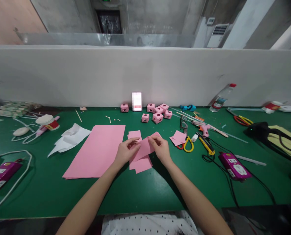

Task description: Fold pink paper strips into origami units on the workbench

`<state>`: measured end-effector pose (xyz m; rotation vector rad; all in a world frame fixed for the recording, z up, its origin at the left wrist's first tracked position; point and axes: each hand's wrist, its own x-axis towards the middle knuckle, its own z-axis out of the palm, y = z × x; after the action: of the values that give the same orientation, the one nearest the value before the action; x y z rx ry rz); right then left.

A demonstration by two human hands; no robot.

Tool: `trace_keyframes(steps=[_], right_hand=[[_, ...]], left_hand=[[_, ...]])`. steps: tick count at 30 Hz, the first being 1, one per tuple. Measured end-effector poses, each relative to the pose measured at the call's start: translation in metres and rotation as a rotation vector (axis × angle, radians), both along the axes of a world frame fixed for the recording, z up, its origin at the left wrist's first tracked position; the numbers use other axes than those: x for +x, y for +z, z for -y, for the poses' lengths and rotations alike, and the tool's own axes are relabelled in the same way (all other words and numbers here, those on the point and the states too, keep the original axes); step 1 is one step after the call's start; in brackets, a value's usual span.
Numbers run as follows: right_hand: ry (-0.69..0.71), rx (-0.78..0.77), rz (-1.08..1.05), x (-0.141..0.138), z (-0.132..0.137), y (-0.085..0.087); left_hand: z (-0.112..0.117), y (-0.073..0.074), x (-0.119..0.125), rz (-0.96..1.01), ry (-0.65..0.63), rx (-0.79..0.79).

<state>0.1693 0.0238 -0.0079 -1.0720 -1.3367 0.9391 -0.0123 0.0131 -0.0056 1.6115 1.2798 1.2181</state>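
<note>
Between my two hands is a pink paper strip [144, 148], raised a little over the table. The fingers of my left hand [126, 150] pinch its left end. At its upper right, my right hand [160, 149] grips the edge between thumb and fingers. Below the strip lie several cut pink paper pieces [144, 164], partly covered by it and by my left hand. A stack of large pink sheets [96, 151] rests just left of my left hand. To the right of my right hand are small pink paper squares [178, 137], partly over yellow-and-red scissors [189, 145].
Several folded pink paper cubes [157, 117] stand at the back near a phone [137, 101]. On the right are a glue gun [204, 129], a utility knife [207, 145], a purple box [234, 166] with cables and a leaning bottle [220, 99]. Crumpled white paper [70, 138] and a cup [47, 122] sit left.
</note>
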Motion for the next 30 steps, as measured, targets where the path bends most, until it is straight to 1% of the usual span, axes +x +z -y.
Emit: trace_keyframes(steps=[3,5,8,10,11,13,15,16,21,27,30], right_hand=[[0.058,0.002,-0.015,-0.002,0.003,0.003],[0.092,-0.011,-0.064,-0.004,0.004,0.004],[0.113,-0.049,-0.124,-0.004,0.005,0.006],[0.095,-0.060,-0.118,-0.003,0.004,0.006],[0.080,-0.055,-0.104,-0.003,0.004,0.005],[0.062,-0.030,-0.065,-0.002,0.005,0.005],[0.069,-0.001,-0.014,-0.002,0.005,0.004],[0.083,0.009,0.016,-0.002,0.006,0.004],[0.151,0.020,0.113,-0.005,0.008,0.002],[0.122,0.017,0.093,-0.005,0.008,0.004],[0.131,0.004,0.088,-0.004,0.008,0.003]], left_hand=[[-0.002,-0.001,-0.001,-0.010,-0.052,-0.022],[-0.002,0.001,-0.001,0.049,-0.057,-0.051],[0.000,0.005,-0.001,0.179,0.001,-0.076],[0.001,0.007,-0.001,0.233,0.034,-0.089],[0.001,0.008,-0.001,0.236,0.025,-0.101],[0.001,0.009,0.000,0.219,-0.044,-0.125],[0.001,0.010,0.001,0.211,-0.117,-0.137],[0.001,0.011,0.001,0.215,-0.132,-0.140],[0.002,0.015,0.000,0.216,-0.050,-0.121],[0.002,0.014,0.001,0.245,-0.004,-0.114],[0.002,0.013,0.001,0.242,0.014,-0.092]])
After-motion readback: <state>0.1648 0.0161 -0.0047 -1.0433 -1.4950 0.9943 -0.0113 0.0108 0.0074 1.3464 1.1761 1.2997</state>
